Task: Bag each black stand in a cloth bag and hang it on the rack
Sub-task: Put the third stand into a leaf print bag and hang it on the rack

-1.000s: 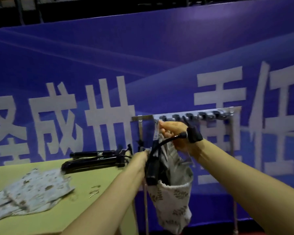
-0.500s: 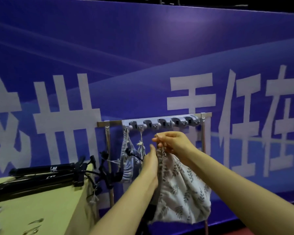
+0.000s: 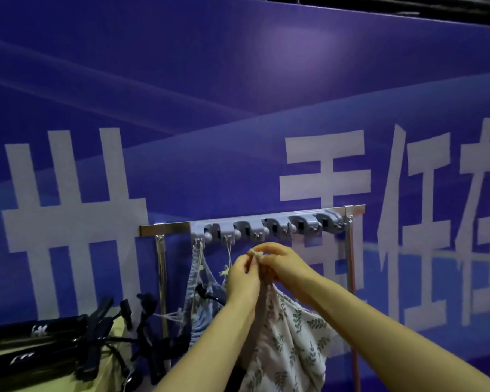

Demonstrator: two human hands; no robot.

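A white cloth bag with a leaf print (image 3: 292,338) hangs from both my hands just below the rack (image 3: 266,226), a metal bar with a grey strip of hooks. My left hand (image 3: 242,277) and my right hand (image 3: 277,264) pinch the bag's pale drawstring, which sticks up between them under the middle hooks. A blue striped bag (image 3: 201,290) hangs from the leftmost hooks, with a black stand poking out of it. Two more black stands (image 3: 37,343) lie on the yellow table (image 3: 116,372) at the lower left.
A blue banner with large white characters (image 3: 323,171) fills the wall behind the rack. The rack's metal legs (image 3: 160,278) stand beside the table's right edge. Loose black stand parts and cables (image 3: 142,335) lie at the table's end.
The view has swung right, off the table. Both hands have come together at the drawstring and risen closer to the hooks, with the leaf-print bag hanging below them.
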